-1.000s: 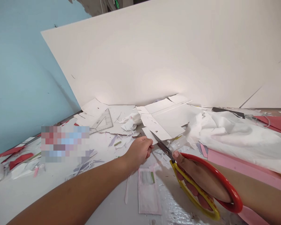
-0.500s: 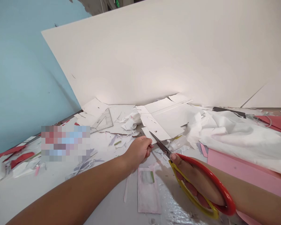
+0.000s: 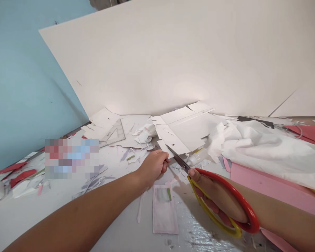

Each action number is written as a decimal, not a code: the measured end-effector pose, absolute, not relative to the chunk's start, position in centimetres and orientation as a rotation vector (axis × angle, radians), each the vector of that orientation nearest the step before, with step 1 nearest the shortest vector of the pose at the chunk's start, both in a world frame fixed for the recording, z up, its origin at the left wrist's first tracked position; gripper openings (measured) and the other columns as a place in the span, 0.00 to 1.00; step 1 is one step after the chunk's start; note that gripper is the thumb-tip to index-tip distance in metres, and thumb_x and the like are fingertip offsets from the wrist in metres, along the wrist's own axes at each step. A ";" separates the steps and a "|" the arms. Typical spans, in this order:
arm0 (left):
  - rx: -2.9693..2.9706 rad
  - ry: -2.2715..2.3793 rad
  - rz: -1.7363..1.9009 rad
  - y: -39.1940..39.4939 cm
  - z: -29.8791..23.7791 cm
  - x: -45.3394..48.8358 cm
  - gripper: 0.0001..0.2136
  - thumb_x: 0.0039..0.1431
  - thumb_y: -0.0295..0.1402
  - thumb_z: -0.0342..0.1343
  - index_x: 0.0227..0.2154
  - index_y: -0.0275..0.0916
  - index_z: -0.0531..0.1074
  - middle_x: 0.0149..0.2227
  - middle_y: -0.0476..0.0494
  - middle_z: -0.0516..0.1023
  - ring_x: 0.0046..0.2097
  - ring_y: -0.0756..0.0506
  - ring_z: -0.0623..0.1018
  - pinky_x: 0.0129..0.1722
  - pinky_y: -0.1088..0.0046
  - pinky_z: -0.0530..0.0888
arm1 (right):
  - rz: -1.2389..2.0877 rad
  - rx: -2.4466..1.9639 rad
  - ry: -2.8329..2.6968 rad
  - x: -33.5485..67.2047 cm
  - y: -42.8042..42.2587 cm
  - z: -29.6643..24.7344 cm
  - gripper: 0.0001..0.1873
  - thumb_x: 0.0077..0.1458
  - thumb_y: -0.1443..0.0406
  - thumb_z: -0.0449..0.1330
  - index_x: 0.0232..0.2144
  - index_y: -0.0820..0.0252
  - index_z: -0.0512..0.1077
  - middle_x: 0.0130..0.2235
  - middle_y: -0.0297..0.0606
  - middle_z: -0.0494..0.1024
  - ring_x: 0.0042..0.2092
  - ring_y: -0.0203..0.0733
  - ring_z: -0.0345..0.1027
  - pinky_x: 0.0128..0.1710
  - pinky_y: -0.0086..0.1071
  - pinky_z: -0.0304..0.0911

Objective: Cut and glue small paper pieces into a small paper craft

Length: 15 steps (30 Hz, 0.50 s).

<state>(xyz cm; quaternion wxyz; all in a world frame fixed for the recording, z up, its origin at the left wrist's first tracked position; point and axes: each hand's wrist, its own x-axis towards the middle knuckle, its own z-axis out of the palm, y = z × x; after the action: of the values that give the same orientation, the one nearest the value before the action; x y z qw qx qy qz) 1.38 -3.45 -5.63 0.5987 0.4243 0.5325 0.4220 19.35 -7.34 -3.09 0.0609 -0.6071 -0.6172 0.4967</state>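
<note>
My left hand is closed in a pinch at the near edge of a piece of white card. Scissors with one red and one yellow handle are in my right hand, my fingers passing through the loops. Their blades point away to the left and reach the card just right of my left fingertips; how far apart the blades are is hard to make out. Below my hands a small pale pink rectangle with a green strip lies flat on the white work surface.
A large white board leans behind the work area. A clear set square rests on card scraps at centre left. Crumpled white sheeting and pink sheet lie to the right. A translucent bottle is behind the scissors. Paper offcuts litter the left.
The whole view has shifted slightly. The scissor handles have moved a little left and up, while my left hand stays pinched at the card's edge.
</note>
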 end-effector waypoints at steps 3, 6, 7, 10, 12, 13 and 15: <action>0.970 1.242 0.969 -3.5 -5.4 1.4 0.04 0.44 0.30 0.48 0.18 0.38 0.61 0.10 0.56 0.57 0.14 0.56 0.52 0.14 0.80 0.48 | 1.533 -1.884 -1.841 19.2 -7.3 -2.7 0.31 0.49 0.38 0.34 0.20 0.58 0.54 0.11 0.26 0.57 0.08 0.28 0.48 0.08 0.22 0.45; 0.958 1.243 0.959 -3.3 -5.2 1.4 0.04 0.44 0.30 0.48 0.17 0.38 0.61 0.09 0.56 0.57 0.14 0.56 0.51 0.14 0.80 0.47 | 1.590 -1.857 -1.823 19.3 -7.1 -2.7 0.31 0.49 0.38 0.35 0.20 0.58 0.54 0.11 0.26 0.57 0.08 0.28 0.48 0.08 0.23 0.45; 0.956 1.239 0.957 -3.2 -5.2 1.4 0.05 0.44 0.30 0.48 0.17 0.38 0.61 0.09 0.56 0.57 0.13 0.56 0.51 0.14 0.79 0.47 | 1.617 -1.838 -1.810 19.4 -7.1 -2.7 0.31 0.49 0.38 0.35 0.20 0.58 0.54 0.11 0.26 0.57 0.08 0.29 0.49 0.08 0.23 0.46; 0.960 1.219 0.953 -3.0 -5.3 1.3 0.05 0.45 0.30 0.48 0.17 0.38 0.61 0.09 0.56 0.57 0.13 0.57 0.51 0.13 0.79 0.47 | 1.707 -1.744 -1.767 19.6 -7.0 -2.5 0.30 0.49 0.39 0.38 0.21 0.58 0.55 0.12 0.26 0.58 0.09 0.29 0.50 0.08 0.23 0.47; 0.969 1.204 0.949 -3.0 -5.3 1.2 0.05 0.45 0.30 0.49 0.18 0.38 0.61 0.10 0.56 0.58 0.13 0.57 0.51 0.13 0.79 0.47 | 1.751 -1.712 -1.782 19.7 -7.0 -2.2 0.30 0.49 0.39 0.39 0.19 0.58 0.54 0.12 0.27 0.57 0.09 0.29 0.51 0.09 0.23 0.47; 0.973 1.198 0.946 -3.0 -5.3 1.1 0.05 0.44 0.30 0.49 0.18 0.38 0.61 0.10 0.55 0.59 0.13 0.57 0.52 0.14 0.80 0.48 | 1.765 -1.708 -1.798 19.7 -7.0 -2.1 0.30 0.49 0.39 0.39 0.18 0.58 0.54 0.11 0.27 0.57 0.09 0.29 0.51 0.09 0.23 0.47; 0.980 1.191 0.938 -3.1 -5.3 1.1 0.05 0.43 0.29 0.50 0.18 0.39 0.59 0.11 0.55 0.60 0.14 0.57 0.53 0.14 0.80 0.48 | 1.766 -1.697 -1.847 19.8 -7.0 -2.0 0.30 0.50 0.40 0.38 0.17 0.58 0.54 0.11 0.28 0.56 0.09 0.30 0.52 0.10 0.24 0.48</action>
<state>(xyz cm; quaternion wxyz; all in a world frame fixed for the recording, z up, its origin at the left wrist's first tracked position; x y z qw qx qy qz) 1.06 -3.12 -5.25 0.6194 0.4263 0.5180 0.4079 19.75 -6.98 -1.96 0.0371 -0.5528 -0.6017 0.5753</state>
